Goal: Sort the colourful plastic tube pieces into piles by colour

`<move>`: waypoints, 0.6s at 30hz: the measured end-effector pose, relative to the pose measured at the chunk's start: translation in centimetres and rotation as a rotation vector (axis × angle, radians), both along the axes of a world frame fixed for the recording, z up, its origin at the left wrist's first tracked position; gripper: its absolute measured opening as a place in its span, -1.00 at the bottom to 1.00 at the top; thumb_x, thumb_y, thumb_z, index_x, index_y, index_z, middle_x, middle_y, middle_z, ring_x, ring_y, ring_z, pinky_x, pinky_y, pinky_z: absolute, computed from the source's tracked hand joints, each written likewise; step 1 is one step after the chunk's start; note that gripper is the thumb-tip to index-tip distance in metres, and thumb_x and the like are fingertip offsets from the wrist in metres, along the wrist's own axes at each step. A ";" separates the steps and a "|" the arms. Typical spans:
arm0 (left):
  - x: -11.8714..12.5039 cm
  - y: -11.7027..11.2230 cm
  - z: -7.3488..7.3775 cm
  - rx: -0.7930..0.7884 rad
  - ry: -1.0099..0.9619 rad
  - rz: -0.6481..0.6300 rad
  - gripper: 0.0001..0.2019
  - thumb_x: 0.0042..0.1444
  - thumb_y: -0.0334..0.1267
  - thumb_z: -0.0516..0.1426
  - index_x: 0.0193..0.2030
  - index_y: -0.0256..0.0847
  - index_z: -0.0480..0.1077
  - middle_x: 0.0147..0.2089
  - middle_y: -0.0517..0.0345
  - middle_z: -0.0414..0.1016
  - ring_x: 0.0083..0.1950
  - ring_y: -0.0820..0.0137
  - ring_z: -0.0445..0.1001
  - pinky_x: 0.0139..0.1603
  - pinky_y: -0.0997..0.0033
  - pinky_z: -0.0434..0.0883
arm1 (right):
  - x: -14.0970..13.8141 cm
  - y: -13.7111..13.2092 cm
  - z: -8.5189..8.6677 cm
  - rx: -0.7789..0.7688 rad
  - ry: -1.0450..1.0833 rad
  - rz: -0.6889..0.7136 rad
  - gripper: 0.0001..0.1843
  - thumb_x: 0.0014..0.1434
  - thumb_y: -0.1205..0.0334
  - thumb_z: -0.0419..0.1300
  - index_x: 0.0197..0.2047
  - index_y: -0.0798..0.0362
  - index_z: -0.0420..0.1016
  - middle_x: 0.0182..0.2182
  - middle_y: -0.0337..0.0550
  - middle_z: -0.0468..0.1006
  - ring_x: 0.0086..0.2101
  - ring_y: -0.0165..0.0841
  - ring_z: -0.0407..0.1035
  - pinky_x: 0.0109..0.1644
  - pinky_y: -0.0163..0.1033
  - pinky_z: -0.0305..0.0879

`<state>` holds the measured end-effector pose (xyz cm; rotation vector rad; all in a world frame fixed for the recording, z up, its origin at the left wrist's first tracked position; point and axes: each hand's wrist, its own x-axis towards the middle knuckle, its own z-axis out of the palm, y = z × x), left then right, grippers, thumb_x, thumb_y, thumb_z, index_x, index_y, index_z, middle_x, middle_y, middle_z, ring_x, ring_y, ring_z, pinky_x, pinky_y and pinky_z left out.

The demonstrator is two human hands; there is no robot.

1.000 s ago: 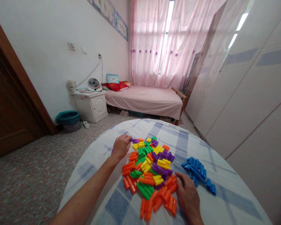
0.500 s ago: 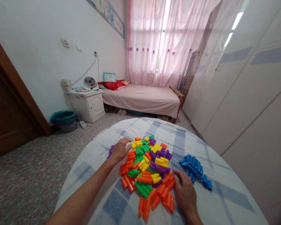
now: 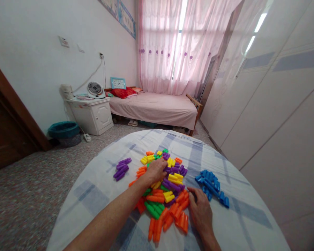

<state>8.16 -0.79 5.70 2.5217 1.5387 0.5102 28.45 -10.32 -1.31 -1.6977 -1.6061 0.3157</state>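
A mixed pile of small plastic tube-shaped blocks lies on the table, with orange blocks (image 3: 155, 198), green blocks (image 3: 154, 209), yellow blocks (image 3: 176, 179) and purple blocks (image 3: 172, 185). Over the middle of the pile is my left hand (image 3: 157, 170), fingers bent but apart, their tips by purple blocks; part of the pile is hidden beneath it. My right hand (image 3: 201, 206) rests open at the pile's right edge, thumb and forefinger beside orange blocks. Blue blocks (image 3: 211, 184) form a separate group to the right. Several purple blocks (image 3: 121, 170) lie apart on the left.
A checked cloth covers the round table (image 3: 94, 188). Beyond it stand a bed (image 3: 157, 108), a white cabinet (image 3: 94, 116) with a fan (image 3: 95, 89), and a bin (image 3: 65, 132). A tall wardrobe (image 3: 264, 115) runs along the right.
My left hand has moved right, from beside the separate purple blocks to over the middle of the pile. My right hand stays by the orange blocks. The view has shifted slightly.
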 end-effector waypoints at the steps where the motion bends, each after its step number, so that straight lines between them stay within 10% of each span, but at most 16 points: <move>1: -0.6 -0.2 0.2 0.003 -0.014 0.007 -0.81 0.00 -0.34 0.13 -0.20 -0.18 0.44 -0.17 0.07 0.48 -0.13 0.29 0.45 -0.13 0.36 0.37 | 0.0 0.0 0.0 -0.003 0.001 -0.002 -0.67 0.16 0.12 -0.05 -0.19 0.02 0.48 -0.22 -0.13 0.53 -0.15 -0.25 0.35 -0.04 -0.16 0.20; 8: -9.1 -0.6 1.0 0.185 -0.198 0.247 -0.74 0.09 -0.27 0.10 -0.06 -0.14 0.40 -0.08 0.09 0.46 -0.05 0.34 0.40 0.01 0.38 0.31 | 0.2 0.0 -0.1 -0.035 -0.001 0.012 -0.66 0.19 0.08 -0.06 -0.17 0.01 0.47 -0.18 -0.13 0.51 -0.12 -0.24 0.33 -0.01 -0.14 0.18; 12: -15.0 -0.4 -0.7 0.153 -0.101 0.588 -0.72 0.10 -0.24 0.07 -0.04 -0.18 0.41 -0.08 0.02 0.47 -0.04 0.28 0.41 0.00 0.32 0.31 | 0.3 0.1 -0.1 -0.041 0.000 0.016 -0.64 0.19 0.06 -0.07 -0.15 0.01 0.48 -0.16 -0.12 0.50 -0.10 -0.22 0.33 0.00 -0.12 0.17; 18: -17.6 -0.8 -2.9 0.095 -0.097 0.671 -0.70 0.15 -0.14 0.02 -0.17 -0.27 0.47 -0.16 -0.12 0.51 -0.14 0.19 0.47 -0.14 0.25 0.37 | 0.1 0.0 0.0 -0.042 0.008 0.006 -0.63 0.17 0.05 -0.07 -0.16 0.01 0.48 -0.16 -0.12 0.51 -0.10 -0.22 0.33 0.01 -0.12 0.18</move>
